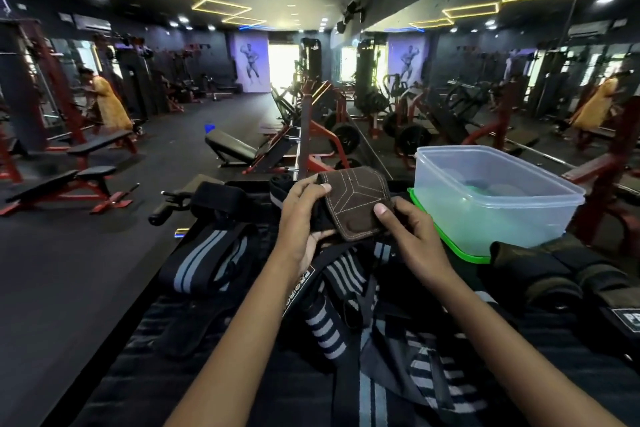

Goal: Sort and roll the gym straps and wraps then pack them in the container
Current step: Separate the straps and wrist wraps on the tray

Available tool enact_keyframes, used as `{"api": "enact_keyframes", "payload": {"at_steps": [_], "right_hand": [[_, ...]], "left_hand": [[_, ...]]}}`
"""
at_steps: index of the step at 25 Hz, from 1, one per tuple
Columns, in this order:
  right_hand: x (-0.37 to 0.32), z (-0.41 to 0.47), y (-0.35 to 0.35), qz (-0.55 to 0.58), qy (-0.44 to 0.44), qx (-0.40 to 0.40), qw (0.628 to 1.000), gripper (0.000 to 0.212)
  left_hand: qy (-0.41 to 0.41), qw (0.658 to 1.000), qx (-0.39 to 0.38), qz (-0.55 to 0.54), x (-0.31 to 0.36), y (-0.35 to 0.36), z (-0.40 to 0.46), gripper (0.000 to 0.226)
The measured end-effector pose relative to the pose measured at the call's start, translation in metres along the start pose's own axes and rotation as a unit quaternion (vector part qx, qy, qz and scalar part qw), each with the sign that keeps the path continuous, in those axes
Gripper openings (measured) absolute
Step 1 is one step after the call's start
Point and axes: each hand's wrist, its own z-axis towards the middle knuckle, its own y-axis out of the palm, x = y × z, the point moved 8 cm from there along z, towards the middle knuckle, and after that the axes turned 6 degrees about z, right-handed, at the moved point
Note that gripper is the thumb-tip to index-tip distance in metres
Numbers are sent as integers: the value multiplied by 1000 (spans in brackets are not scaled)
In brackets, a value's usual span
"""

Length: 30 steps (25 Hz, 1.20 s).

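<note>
A brown stitched leather grip pad (356, 201) with a black strap is held up in front of me. My left hand (304, 215) grips its left edge, thumb on top. My right hand (408, 236) pinches its lower right corner, thumb pressed on the leather. Below them lies a heap of black wraps with grey stripes (325, 315). Another striped wrap (207, 260) lies to the left. The clear plastic container (491, 198) stands open at the right on its green lid (450, 243). Rolled dark wraps (561, 284) sit at the right, near the container.
The straps lie on a dark surface (145, 374). A black handle (166, 211) pokes out at its far left. Benches and red weight machines (79, 180) fill the gym floor behind. A mirror wall runs along the right. A person in yellow (107, 104) stands far left.
</note>
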Motion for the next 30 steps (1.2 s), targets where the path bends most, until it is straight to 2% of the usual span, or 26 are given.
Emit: {"api": "enact_keyframes", "payload": {"at_steps": [4, 8, 11, 15, 17, 19, 21, 24, 25, 30], "right_hand": [[-28, 6, 8, -110, -68, -20, 991, 25], [-25, 8, 22, -120, -52, -71, 989, 44], [-9, 2, 25, -91, -10, -84, 992, 57], [-1, 2, 16, -55, 33, -101, 993, 50], [6, 1, 14, -30, 71, -130, 989, 57], [13, 0, 12, -23, 111, -148, 982, 50], [13, 0, 9, -10, 128, -136, 982, 39], [20, -3, 7, 111, 194, -71, 972, 60], [20, -3, 6, 151, 200, -43, 967, 57], [8, 8, -28, 218, 163, 99, 957, 13]], "left_hand": [[20, 993, -1, -114, 13, 4, -10, 20], [4, 974, 14, -225, 14, -1, -10, 18], [-22, 979, 44, -197, 4, -10, -3, 15], [-17, 984, 81, -159, 1, -17, 0, 25], [-9, 988, 82, -133, 3, -17, -1, 29], [-7, 990, 77, -118, 1, -15, -1, 32], [3, 991, 71, -112, 1, -13, -1, 32], [22, 994, 57, -93, 3, -12, -1, 35], [24, 995, 54, -81, 3, -11, -2, 36], [50, 997, 52, -15, 2, -14, 1, 38]]}}
